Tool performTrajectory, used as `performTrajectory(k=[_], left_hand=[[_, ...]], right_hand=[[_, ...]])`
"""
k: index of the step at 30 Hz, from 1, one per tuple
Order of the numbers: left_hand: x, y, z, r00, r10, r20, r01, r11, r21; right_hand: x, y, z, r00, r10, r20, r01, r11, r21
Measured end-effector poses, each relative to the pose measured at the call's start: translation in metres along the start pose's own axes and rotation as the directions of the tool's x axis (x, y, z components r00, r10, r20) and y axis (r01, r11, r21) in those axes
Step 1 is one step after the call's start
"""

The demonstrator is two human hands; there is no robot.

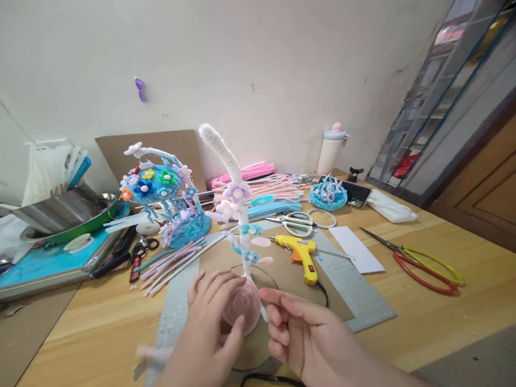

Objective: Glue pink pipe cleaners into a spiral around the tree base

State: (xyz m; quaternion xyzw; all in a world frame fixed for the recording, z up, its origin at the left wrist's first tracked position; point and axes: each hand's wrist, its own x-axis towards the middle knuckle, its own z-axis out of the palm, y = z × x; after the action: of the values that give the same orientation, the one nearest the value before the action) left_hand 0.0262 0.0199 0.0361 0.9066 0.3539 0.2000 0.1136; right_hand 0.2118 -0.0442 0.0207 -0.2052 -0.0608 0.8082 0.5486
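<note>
A white fuzzy pipe-cleaner stem (244, 228) rises from a coiled pale pink round base (250, 306) and bends left at its top. Purple and pink flowers (237, 192), blue flowers (252, 257) and pink and blue leaves sit along it. My left hand (213, 317) curves around the base's left side, its thumb in front. My right hand (302, 330) is at the base's right edge, fingers loosely curled and thumb side up; nothing shows in it. Cardboard (322, 290) lies under the base, on a grey cutting mat (373, 306). A yellow glue gun (300, 252) lies right of the stem.
A blue pipe-cleaner piece with flowers (161, 183) stands left. Behind lie pipe-cleaner bundles (258, 191), white-handled scissors (298, 224) and a blue basket-like piece (328, 194). Red-and-yellow scissors (423, 269), white paper (357, 250) and a bottle (331, 150) are right. Metal bowls (66, 209) stand left.
</note>
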Motion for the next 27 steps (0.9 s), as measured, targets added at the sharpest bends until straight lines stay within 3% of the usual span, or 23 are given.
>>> performTrajectory(k=[5, 9, 13, 18, 23, 27], left_hand=[[-0.002, 0.022, -0.006, 0.975, -0.095, -0.199, 0.055, 0.979, -0.196], [-0.005, 0.03, -0.006, 0.961, -0.103, -0.258, 0.056, 0.981, -0.185], [-0.009, 0.027, -0.007, 0.952, -0.072, -0.296, 0.03, 0.989, -0.142], [-0.013, 0.023, -0.011, 0.952, -0.015, -0.307, -0.012, 0.996, -0.087], [-0.02, 0.017, -0.015, 0.965, 0.074, -0.251, -0.066, 0.997, 0.038], [-0.025, 0.015, -0.018, 0.973, 0.144, -0.178, -0.125, 0.986, 0.114]], right_hand=[[0.001, 0.008, 0.001, 0.983, 0.17, 0.068, -0.174, 0.983, 0.065], [0.001, 0.01, 0.004, 0.97, 0.226, 0.086, -0.227, 0.974, 0.002], [-0.001, 0.011, 0.004, 0.972, 0.208, 0.106, -0.198, 0.976, -0.094], [0.001, 0.016, -0.008, 0.96, 0.167, 0.224, -0.134, 0.979, -0.152], [0.002, 0.023, -0.023, 0.976, 0.114, 0.183, -0.068, 0.968, -0.241], [0.0, 0.026, -0.026, 0.973, 0.158, 0.165, -0.112, 0.959, -0.261]])
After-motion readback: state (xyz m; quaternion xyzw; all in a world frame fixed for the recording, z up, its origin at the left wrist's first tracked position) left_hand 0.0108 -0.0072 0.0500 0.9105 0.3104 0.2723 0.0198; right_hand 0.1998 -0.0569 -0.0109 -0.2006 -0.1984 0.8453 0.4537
